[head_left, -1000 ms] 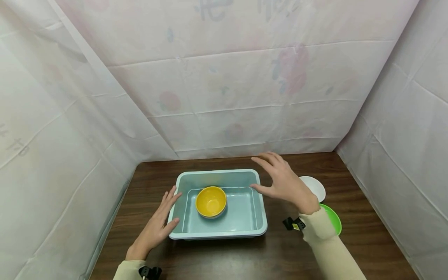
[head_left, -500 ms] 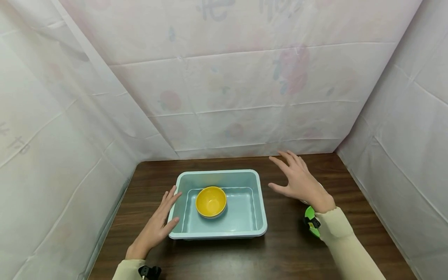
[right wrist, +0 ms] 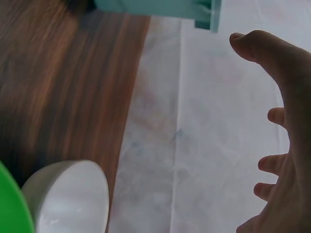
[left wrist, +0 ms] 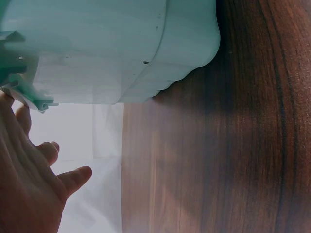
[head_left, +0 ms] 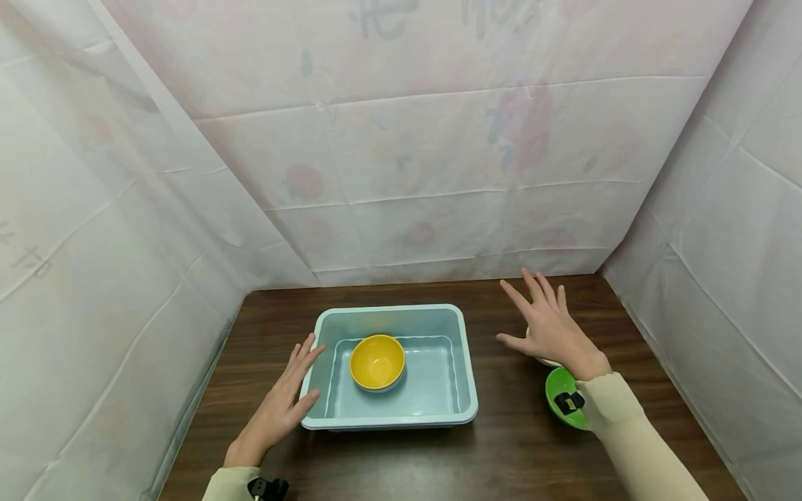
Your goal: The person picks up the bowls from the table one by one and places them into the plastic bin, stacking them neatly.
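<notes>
A pale blue plastic basin (head_left: 432, 379) stands on the table, with a yellow bowl (head_left: 378, 362) inside it, left of its middle. My left hand (head_left: 278, 407) rests at the basin's left rim, fingers extended; the left wrist view shows fingertips (left wrist: 22, 114) by the rim. To the right of the basin, my right hand (head_left: 548, 327) hovers with its fingers spread and nothing in them. Below it sits a white bowl (right wrist: 75, 201), mostly hidden by the hand in the head view. Nearer to me, a green bowl (head_left: 564, 390) is partly covered by the right wrist.
The dark wooden table (head_left: 401, 459) reaches back to a white patterned cloth (head_left: 438, 174). More cloth hangs at the left and right sides. A small black camera (head_left: 569, 402) sits on the right wrist, above the green bowl.
My right hand has moved right, away from the basin's right side, to above the white bowl, and its fingers have spread wider. My left hand and the yellow bowl have stayed in place.
</notes>
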`<state>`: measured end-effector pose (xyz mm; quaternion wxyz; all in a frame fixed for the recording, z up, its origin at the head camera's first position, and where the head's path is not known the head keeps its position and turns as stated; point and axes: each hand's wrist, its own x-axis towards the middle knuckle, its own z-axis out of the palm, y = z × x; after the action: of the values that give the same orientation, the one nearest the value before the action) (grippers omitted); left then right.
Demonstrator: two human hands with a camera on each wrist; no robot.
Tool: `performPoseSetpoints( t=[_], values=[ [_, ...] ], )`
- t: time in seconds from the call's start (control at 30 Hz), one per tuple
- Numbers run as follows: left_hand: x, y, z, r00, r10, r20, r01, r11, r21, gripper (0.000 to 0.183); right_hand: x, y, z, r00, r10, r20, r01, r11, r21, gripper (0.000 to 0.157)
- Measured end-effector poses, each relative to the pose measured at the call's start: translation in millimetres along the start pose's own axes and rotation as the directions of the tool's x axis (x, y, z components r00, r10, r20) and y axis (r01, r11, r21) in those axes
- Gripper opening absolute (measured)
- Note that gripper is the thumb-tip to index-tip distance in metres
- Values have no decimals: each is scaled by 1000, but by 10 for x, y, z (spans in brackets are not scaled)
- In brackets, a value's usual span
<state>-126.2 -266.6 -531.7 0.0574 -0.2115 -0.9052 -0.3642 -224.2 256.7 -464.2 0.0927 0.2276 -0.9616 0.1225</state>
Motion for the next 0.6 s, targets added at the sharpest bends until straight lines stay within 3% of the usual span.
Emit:
performPoseSetpoints(
  t=[0.27, 0.6],
  values=[
    [-4, -15, 8, 1000, 1, -2, -1, 1000, -13, 73, -48, 169, 125, 999, 44, -1, -44, 999, -13, 110],
    [-3, -19, 4, 1000, -6, -4, 6, 1000, -10, 72, -111, 325, 221, 976, 176, 126, -182, 982, 38, 112]
  ],
)
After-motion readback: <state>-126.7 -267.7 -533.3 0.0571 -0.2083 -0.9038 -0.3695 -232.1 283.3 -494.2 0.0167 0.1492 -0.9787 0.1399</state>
